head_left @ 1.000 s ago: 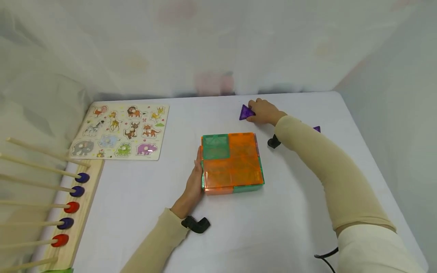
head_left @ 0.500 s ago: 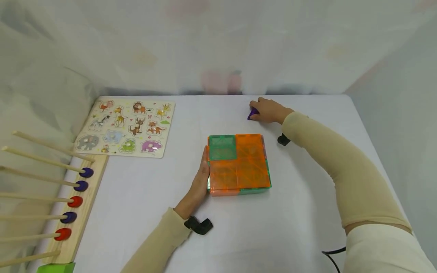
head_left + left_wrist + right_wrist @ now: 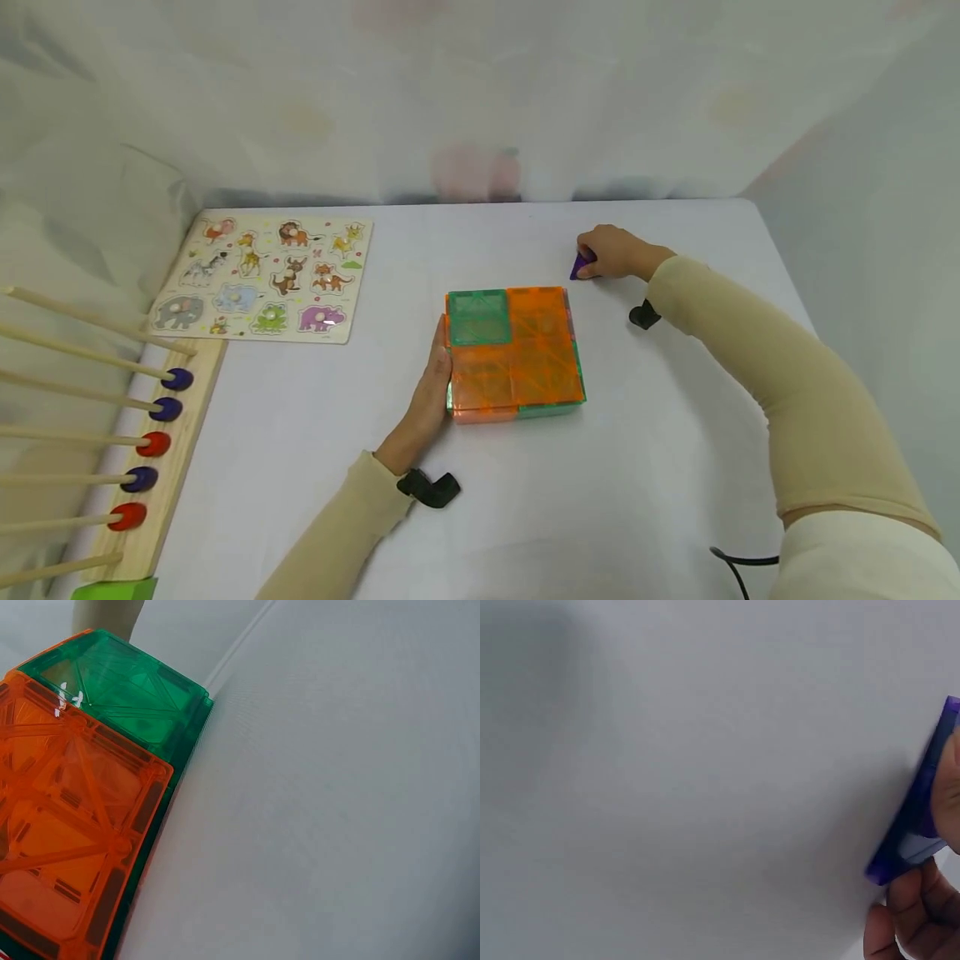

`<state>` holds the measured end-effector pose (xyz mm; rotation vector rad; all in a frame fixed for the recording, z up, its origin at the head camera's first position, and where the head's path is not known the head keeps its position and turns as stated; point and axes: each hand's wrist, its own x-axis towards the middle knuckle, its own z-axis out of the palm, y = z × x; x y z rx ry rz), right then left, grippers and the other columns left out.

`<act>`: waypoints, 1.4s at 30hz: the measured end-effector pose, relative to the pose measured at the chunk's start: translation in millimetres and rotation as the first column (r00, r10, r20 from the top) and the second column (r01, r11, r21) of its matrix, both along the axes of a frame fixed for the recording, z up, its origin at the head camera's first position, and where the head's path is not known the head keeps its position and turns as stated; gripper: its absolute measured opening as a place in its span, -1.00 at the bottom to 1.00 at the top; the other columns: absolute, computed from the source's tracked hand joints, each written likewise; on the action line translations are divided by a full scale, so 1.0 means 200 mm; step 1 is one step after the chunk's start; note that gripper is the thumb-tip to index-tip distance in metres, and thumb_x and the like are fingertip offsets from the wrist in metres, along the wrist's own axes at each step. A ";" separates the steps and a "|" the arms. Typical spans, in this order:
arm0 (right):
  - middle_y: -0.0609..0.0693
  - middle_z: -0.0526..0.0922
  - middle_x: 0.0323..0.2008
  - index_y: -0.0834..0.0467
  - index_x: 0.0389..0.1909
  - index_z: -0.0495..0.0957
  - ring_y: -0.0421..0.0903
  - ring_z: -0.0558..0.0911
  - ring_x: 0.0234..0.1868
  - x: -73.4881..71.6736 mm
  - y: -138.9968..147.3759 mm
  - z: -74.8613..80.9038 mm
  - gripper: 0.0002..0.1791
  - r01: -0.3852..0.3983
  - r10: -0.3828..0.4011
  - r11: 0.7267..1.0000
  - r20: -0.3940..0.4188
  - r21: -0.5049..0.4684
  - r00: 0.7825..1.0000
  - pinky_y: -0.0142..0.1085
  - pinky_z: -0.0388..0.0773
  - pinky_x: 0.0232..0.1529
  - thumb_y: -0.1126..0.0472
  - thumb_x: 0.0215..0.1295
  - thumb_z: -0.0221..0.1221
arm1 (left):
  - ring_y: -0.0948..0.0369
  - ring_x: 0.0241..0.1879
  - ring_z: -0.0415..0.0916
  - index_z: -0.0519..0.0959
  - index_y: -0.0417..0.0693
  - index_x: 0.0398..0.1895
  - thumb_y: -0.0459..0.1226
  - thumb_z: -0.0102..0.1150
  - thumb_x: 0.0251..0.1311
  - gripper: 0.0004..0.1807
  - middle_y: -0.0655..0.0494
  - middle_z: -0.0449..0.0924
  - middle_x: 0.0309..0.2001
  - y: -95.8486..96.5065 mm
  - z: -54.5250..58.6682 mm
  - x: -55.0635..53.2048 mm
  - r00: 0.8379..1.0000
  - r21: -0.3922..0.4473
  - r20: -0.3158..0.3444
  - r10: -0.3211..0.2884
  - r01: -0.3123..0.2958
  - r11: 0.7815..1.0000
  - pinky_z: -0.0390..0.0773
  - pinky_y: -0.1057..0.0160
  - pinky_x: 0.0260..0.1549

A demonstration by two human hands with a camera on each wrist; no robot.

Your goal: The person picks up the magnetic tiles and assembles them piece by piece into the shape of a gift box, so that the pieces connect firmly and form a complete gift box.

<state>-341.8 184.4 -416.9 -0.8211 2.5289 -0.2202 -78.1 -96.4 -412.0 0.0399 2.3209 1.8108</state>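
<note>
A flat, square box shape built from translucent magnetic tiles (image 3: 517, 358), orange with a green tile at its far-left corner, lies mid-table. My left hand (image 3: 426, 400) rests against its left side with the fingers straight. In the left wrist view the tiles' orange and green faces (image 3: 79, 795) fill the left edge, while the hand itself is out of sight. Towards the table's back right, my right hand (image 3: 617, 252) pinches a purple triangular magnetic tile (image 3: 580, 265). The right wrist view shows this purple tile (image 3: 911, 817) on edge between thumb and fingers, partly covered by them.
An animal peg puzzle board (image 3: 258, 279) lies at the back left. In front of it stands a wooden rack (image 3: 176, 467) with slanting dowels and red and blue beads, a green block (image 3: 114, 590) at its near end. A black cable (image 3: 742, 561) lies at front right.
My right hand has gathered the purple tile up into its grip and shifted slightly right and nearer. My left hand has stayed against the box shape.
</note>
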 end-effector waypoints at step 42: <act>0.06 0.60 -0.08 0.17 0.07 0.56 -0.04 0.57 -0.18 0.66 -0.15 0.50 -0.62 -0.122 0.071 0.953 -0.184 -0.279 0.980 -0.15 0.54 -0.08 0.07 0.31 0.21 | 0.20 0.53 -0.42 -0.40 0.20 0.54 -0.02 -0.74 0.50 -0.41 0.22 -0.42 0.55 -0.07 -0.19 -0.08 0.997 0.011 -0.068 -0.022 0.023 1.000 -0.33 -0.05 0.47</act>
